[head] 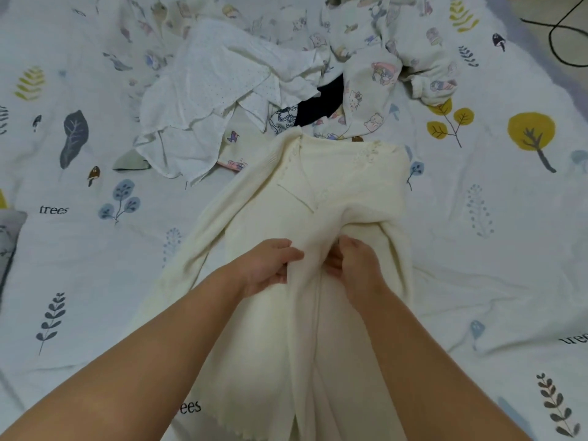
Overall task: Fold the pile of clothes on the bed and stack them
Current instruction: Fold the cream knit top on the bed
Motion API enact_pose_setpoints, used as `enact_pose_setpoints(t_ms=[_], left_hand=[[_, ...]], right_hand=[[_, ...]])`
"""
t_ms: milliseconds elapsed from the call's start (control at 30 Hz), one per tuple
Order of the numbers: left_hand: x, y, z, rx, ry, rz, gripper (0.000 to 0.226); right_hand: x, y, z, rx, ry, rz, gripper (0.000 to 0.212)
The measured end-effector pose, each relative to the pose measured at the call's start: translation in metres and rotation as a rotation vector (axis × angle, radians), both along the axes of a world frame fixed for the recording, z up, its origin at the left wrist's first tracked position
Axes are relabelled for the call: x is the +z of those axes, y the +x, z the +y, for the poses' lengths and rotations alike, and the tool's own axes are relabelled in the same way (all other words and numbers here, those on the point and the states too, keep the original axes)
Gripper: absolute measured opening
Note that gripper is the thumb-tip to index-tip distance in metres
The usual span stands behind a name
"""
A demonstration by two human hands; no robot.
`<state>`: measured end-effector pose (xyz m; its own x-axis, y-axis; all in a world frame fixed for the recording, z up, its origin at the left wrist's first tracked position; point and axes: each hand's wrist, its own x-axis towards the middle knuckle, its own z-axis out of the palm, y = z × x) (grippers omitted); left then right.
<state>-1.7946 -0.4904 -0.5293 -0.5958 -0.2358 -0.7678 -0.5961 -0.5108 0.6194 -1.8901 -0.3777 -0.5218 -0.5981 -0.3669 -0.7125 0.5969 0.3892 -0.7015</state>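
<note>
A cream knit cardigan (321, 198) lies lengthwise on the bed, collar end far from me, hem near the bottom edge. My left hand (270, 265) pinches its front edge near the middle. My right hand (356, 262) grips the fabric just beside it, fingers curled into a fold. Beyond the cardigan lies the pile: a white dotted garment (210, 90), a dark navy piece (321, 103) and cartoon-print pyjamas (381, 81), all crumpled.
The bed sheet (95, 249) is white with leaf and tree prints and spreads on both sides of the cardigan. A black cable (560, 30) loops at the top right beyond the bed. A grey item (9, 237) sits at the left edge.
</note>
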Motion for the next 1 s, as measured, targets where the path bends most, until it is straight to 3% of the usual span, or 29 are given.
enact_pose_setpoints(t_ms=[100,167,233,300,367,400,533,567,667,767,833,900,933,1000], left_hand=[[0.001,0.004,0.000,-0.021,0.083,0.056,0.015],[0.002,0.005,-0.001,-0.067,0.059,0.045,0.018],[0.003,0.007,-0.004,-0.140,-0.127,-0.029,0.016],[0.002,0.006,-0.009,-0.231,-0.390,-0.117,0.009],[0.002,-0.001,-0.011,-0.268,-0.525,-0.135,0.010],[0.002,-0.008,-0.010,-0.269,-0.542,-0.122,0.010],[0.004,-0.042,-0.005,-0.137,-0.484,-0.034,0.019],[0.003,-0.048,-0.004,-0.105,-0.507,-0.016,0.018],[-0.003,-0.056,0.001,-0.130,-0.818,-0.084,0.017],[-0.007,-0.052,0.016,-0.337,-1.251,-0.170,0.027],[-0.014,-0.045,0.025,-0.394,-1.510,-0.010,0.036],[-0.022,-0.035,0.027,-0.559,-1.615,0.135,0.049],[-0.025,-0.028,0.025,-0.732,-1.584,0.127,0.056],[-0.028,-0.017,0.021,-1.049,-1.481,0.043,0.069]], right_hand=[[0.004,-0.016,-0.014,-0.236,-0.187,-0.350,0.034],[0.009,-0.026,-0.015,-0.312,-0.256,-0.427,0.021],[0.009,-0.030,-0.012,-0.338,-0.239,-0.317,0.007],[0.005,-0.029,-0.005,-0.300,-0.037,-0.005,0.005],[0.001,-0.026,0.003,-0.188,0.158,0.288,0.012],[0.000,-0.024,0.004,-0.146,0.187,0.327,0.019],[0.008,-0.033,0.004,-0.079,-0.062,-0.116,0.017],[0.006,-0.036,0.007,-0.026,-0.062,-0.119,0.022],[-0.007,-0.043,0.017,0.105,0.304,0.299,0.038],[-0.013,-0.035,0.015,0.198,0.630,0.721,0.044],[-0.018,-0.025,0.012,0.286,0.731,1.095,0.050],[-0.024,-0.018,0.013,0.395,0.784,1.385,0.056],[-0.026,-0.016,0.015,0.540,0.808,1.380,0.057],[-0.032,-0.018,0.022,0.875,0.850,1.167,0.063]])
